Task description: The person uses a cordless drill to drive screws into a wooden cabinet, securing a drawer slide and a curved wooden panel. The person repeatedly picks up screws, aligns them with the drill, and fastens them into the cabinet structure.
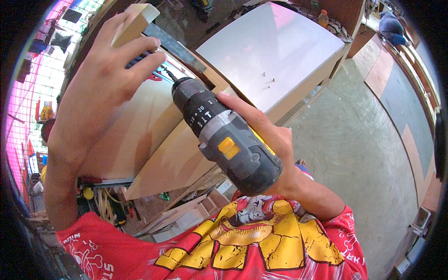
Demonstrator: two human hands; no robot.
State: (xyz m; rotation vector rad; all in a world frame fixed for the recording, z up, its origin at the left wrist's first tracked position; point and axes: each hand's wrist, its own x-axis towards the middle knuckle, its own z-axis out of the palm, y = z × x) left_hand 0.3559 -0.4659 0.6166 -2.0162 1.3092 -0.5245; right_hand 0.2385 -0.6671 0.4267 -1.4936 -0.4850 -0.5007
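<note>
Over my feed I count two bare hands, one left hand [105, 70] and one right hand [270, 133], plus one power drill [240, 151] with a single yellow switch [228, 148] and one bit [169, 73] at its nose. I also get one wooden block [133, 25], one dark flat bar [175, 48], one white-topped panel [266, 42], three small screws [273, 80] and one small bottle [323, 18]. Lower down I tally one red shirt [186, 252] with two sleeves [107, 242], while the loose clutter [107, 203] at lower left overlaps too much for me to number.
</note>
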